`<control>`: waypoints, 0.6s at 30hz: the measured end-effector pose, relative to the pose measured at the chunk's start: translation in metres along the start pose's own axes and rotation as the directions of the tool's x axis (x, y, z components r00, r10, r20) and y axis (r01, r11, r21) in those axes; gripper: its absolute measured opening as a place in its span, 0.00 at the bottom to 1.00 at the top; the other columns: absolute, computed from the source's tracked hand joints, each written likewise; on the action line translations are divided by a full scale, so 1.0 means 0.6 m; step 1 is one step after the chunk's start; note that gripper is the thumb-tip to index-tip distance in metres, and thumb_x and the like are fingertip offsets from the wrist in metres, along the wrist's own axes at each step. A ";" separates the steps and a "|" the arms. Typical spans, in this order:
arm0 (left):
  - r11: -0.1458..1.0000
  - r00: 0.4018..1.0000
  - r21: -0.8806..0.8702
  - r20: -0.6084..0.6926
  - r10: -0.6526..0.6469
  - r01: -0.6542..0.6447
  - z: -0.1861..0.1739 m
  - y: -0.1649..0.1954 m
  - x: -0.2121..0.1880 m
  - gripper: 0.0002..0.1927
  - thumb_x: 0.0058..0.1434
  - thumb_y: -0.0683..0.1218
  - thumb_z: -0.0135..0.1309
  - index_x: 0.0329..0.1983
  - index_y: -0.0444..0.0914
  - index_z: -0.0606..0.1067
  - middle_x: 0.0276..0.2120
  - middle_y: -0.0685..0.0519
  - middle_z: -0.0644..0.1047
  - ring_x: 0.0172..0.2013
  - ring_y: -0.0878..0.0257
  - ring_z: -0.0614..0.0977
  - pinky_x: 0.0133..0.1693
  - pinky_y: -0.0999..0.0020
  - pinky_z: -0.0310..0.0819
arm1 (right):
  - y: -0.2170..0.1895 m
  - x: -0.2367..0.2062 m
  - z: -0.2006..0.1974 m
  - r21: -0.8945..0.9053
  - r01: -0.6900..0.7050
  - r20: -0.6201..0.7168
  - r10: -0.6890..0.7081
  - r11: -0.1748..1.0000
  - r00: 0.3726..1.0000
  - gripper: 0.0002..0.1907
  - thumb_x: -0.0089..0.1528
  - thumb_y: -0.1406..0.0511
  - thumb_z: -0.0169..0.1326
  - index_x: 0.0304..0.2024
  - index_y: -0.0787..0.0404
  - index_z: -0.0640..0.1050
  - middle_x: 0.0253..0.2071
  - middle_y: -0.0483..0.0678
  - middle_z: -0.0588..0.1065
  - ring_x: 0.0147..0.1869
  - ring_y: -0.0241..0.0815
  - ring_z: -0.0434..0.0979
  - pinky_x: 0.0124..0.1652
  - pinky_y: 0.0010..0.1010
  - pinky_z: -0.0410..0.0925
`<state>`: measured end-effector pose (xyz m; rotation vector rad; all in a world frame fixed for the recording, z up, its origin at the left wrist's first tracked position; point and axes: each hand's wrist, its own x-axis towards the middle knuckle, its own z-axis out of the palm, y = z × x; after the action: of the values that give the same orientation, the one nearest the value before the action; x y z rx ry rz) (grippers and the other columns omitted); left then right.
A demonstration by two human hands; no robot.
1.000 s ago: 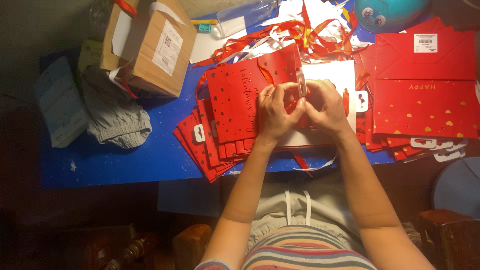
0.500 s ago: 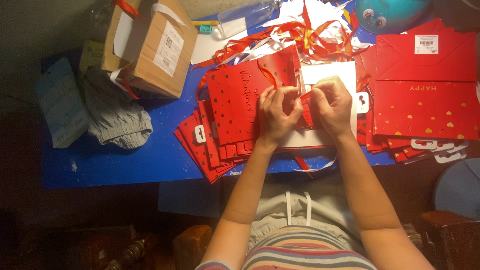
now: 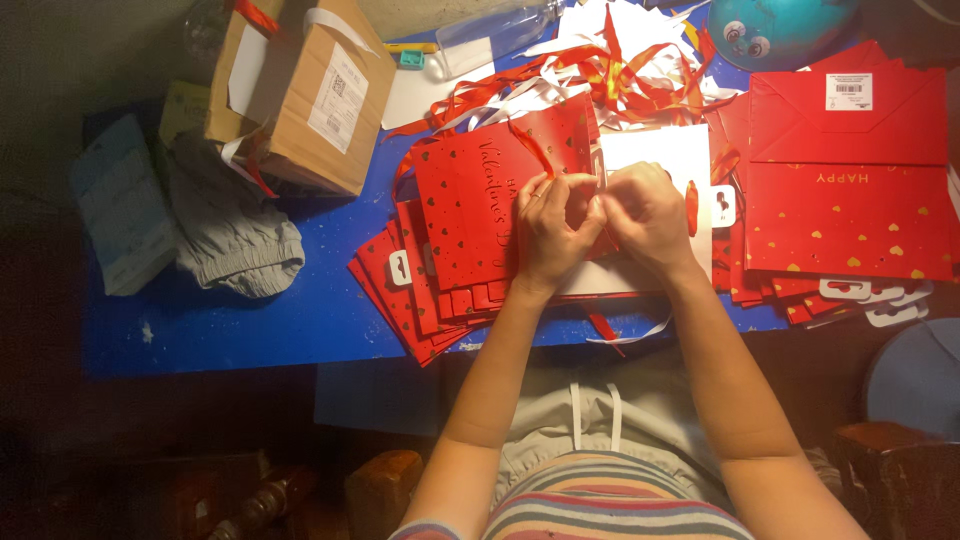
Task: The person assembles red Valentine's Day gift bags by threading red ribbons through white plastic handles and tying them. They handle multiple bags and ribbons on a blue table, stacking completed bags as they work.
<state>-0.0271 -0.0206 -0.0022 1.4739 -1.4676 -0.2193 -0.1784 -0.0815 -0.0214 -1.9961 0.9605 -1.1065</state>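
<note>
Both hands pinch red ribbon (over gift bag).

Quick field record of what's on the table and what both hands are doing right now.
left hand: pinching a red ribbon at a red gift bag
right hand: fingers meeting the left's, over a white bag panel
bag stack: red, flat, to the right
cardboard box: far left on the blue table
ribbon scraps: red and white, far edge

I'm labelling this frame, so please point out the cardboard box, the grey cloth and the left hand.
cardboard box [image 3: 300,95]: head view, its top face.
grey cloth [image 3: 235,230]: head view, its middle fold.
left hand [image 3: 555,225]: head view, its back.
</note>
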 end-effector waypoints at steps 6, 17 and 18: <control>1.000 0.999 -0.005 -0.039 0.019 -0.020 0.002 0.001 -0.004 0.10 0.61 0.45 0.59 0.45 0.42 0.75 0.37 0.54 0.81 0.40 0.58 0.83 0.62 0.53 0.66 | -0.012 0.001 -0.004 0.192 0.003 -0.050 0.007 0.981 0.999 0.09 0.65 0.71 0.56 0.48 0.62 0.75 0.49 0.46 0.73 0.45 0.35 0.76 0.43 0.27 0.72; 1.000 1.000 -0.007 -0.021 0.022 -0.022 0.002 -0.001 -0.002 0.09 0.62 0.46 0.59 0.44 0.42 0.75 0.33 0.55 0.79 0.38 0.59 0.82 0.61 0.54 0.66 | -0.001 0.008 -0.003 -0.136 0.202 0.086 -0.192 0.970 0.978 0.08 0.60 0.68 0.62 0.39 0.61 0.76 0.42 0.48 0.76 0.48 0.50 0.73 0.51 0.38 0.65; 1.000 1.000 0.007 -0.014 0.019 -0.018 0.003 0.000 -0.001 0.09 0.61 0.46 0.59 0.44 0.42 0.76 0.31 0.55 0.78 0.37 0.59 0.82 0.61 0.54 0.65 | 0.000 0.008 -0.003 -0.144 0.190 0.079 -0.180 0.971 0.981 0.08 0.60 0.68 0.62 0.39 0.61 0.76 0.41 0.48 0.75 0.48 0.50 0.73 0.50 0.38 0.65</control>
<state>-0.0281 -0.0210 -0.0033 1.4637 -1.4711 -0.1927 -0.1781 -0.0856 -0.0188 -2.2687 0.8602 -1.0865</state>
